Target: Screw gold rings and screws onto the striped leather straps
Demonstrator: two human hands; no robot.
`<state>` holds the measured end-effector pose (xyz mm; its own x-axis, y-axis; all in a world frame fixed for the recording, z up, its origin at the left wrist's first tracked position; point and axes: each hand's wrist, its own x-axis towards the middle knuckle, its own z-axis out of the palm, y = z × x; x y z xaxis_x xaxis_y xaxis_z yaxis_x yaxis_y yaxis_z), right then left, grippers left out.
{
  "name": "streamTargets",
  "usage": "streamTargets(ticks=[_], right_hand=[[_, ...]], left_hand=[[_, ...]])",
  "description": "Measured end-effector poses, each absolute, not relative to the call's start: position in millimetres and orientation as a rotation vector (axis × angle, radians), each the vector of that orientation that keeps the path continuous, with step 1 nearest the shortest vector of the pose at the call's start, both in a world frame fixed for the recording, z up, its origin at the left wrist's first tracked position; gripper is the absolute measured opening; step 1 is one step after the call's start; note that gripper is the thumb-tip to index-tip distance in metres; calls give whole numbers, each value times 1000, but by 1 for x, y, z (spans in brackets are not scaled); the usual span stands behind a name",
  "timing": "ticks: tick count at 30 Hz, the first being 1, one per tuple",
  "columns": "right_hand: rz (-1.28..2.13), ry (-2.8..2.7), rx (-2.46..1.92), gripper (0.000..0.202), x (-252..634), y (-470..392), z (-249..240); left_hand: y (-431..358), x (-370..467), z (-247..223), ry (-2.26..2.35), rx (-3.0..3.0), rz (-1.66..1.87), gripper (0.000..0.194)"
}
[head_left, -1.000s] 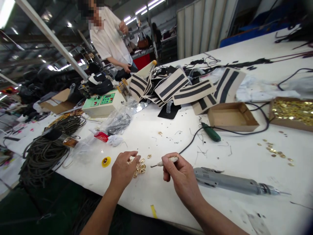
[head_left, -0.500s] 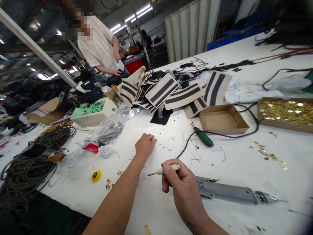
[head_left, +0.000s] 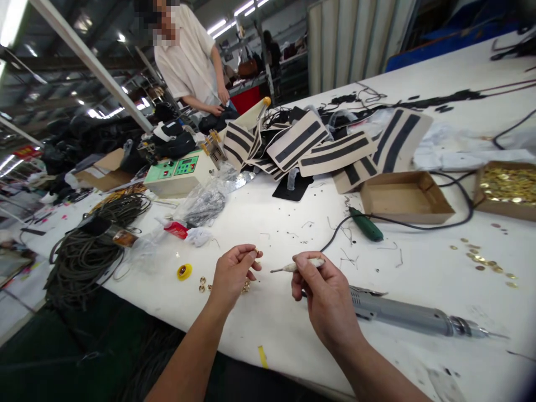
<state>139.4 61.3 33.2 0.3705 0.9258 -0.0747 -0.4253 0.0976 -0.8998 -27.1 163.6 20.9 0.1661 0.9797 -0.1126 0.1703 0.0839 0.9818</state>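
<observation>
My left hand [head_left: 232, 274] is closed in a pinch on a small gold-coloured metal fitting [head_left: 257, 252], mostly covered by the fingertips. Wrapped around the pale handle of a small screwdriver [head_left: 290, 268] is my right hand [head_left: 327, 296]; the thin tip points left toward my left hand, a short gap away. Several gold fittings [head_left: 202, 285] lie on the table beside and partly behind my left hand. A yellow ring-shaped roll [head_left: 184, 272] sits farther left. Just right of my right hand lies a grey electric screwdriver [head_left: 410, 316], its bit pointing right.
A green-handled tool [head_left: 365, 224] with a black cord lies ahead. Behind it are a cardboard tray [head_left: 408, 215] and a box of gold discs [head_left: 508, 187]. Striped panels [head_left: 297, 142] are piled mid-table. Coiled dark cord [head_left: 84, 268] lies left. Across the table stands a person [head_left: 190, 61].
My left hand has drawn back toward me from farther across the table, with the small fitting in its fingertips. My right hand still holds the screwdriver. The view has turned slightly left.
</observation>
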Motion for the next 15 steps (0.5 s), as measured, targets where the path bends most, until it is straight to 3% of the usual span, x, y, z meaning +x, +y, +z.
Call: streamTargets(ticks=[7,15], right_hand=[[1034,-948,-1225,28,122,52,38],[882,-1148,-1342,20,109,47,35]], left_hand=[[75,-52,0,1101,898,1128,32],[52,-48,-15,945,534,1235,38]])
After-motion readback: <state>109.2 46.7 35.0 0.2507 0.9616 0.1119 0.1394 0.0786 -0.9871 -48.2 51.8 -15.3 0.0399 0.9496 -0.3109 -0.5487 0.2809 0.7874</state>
